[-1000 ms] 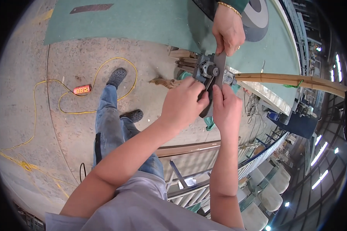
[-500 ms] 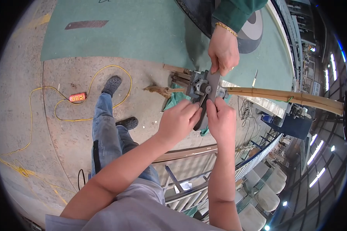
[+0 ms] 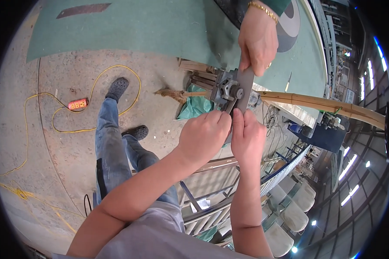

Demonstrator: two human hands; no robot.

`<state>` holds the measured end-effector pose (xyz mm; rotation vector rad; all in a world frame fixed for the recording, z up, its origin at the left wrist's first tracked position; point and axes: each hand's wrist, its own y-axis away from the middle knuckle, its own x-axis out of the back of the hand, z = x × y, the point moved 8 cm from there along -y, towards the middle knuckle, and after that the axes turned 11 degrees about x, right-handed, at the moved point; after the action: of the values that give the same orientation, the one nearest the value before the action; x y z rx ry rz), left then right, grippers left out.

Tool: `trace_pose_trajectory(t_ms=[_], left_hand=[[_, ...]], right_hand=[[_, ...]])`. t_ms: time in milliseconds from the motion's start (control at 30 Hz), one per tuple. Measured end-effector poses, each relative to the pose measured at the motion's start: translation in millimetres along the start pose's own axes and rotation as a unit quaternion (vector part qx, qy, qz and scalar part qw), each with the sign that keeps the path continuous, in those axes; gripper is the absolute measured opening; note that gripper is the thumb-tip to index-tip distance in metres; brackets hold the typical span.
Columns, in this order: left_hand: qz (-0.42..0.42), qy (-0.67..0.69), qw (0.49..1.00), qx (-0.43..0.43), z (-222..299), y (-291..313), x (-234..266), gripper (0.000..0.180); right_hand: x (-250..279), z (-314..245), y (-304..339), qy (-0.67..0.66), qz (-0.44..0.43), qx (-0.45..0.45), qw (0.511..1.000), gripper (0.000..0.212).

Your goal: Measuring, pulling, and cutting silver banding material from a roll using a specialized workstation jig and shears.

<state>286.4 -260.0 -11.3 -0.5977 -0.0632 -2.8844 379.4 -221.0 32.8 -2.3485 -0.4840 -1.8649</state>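
A flat grey metal strip [image 3: 245, 82] runs from another person's hand [image 3: 259, 45] down to my two hands. It lies against a metal clamp-like fixture [image 3: 223, 88] with a round bolt or roller at the table's edge. My left hand [image 3: 204, 136] is closed at the strip's near end, its fingertips partly hidden. On the other side, my right hand [image 3: 248, 136] grips the strip with the thumb stretched along it. The other person, in a green sleeve and gold bracelet, pinches the far end.
A green-topped table [image 3: 138, 34] carries a dark flat strip [image 3: 83, 11]. A bamboo pole [image 3: 307, 99] juts right from the fixture. On the floor lie a broom head [image 3: 170, 94], a green sheet [image 3: 196, 108], an orange power strip [image 3: 78, 104] and a yellow cord [image 3: 139, 88]. Metal racks stand at lower right.
The view has shifted, so the table and floor sit slightly higher and further left. The strip's near end shows less below my hands. All three hands remain on the strip.
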Motion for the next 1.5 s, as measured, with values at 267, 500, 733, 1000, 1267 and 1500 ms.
trace_pose_trajectory(t_ms=[267, 500, 733, 1000, 1267, 1500], left_hand=[[0.005, -0.010, 1.000, -0.007, 0.7, 7.1, -0.1, 0.021], [0.017, -0.029, 0.999, -0.011, -1.8, 32.9, -0.7, 0.015], [-0.182, 0.555, 0.632, 0.509, -69.1, 113.8, -55.9, 0.023], [-0.052, 0.447, 0.849, 0.277, -59.6, 47.6, -27.2, 0.027], [-0.179, 0.679, 0.590, 0.398, -61.1, 54.0, -64.4, 0.029], [-0.215, 0.719, 0.512, 0.417, -82.5, 88.5, -85.3, 0.018]], right_hand=[[-3.4, 1.0, 5.4, -0.008, 0.007, 0.007, 1.000, 0.032], [-6.5, 0.8, 25.9, -0.027, 0.002, -0.001, 1.000, 0.033], [-5.8, 4.9, 23.7, -0.034, -0.028, -0.010, 0.999, 0.032], [-14.0, 16.3, 16.8, -0.176, 0.015, -0.091, 0.980, 0.030], [-14.9, 11.2, 11.0, -0.043, 0.041, -0.032, 0.998, 0.039], [-20.0, 14.1, 17.2, -0.095, 0.022, -0.056, 0.994, 0.034]])
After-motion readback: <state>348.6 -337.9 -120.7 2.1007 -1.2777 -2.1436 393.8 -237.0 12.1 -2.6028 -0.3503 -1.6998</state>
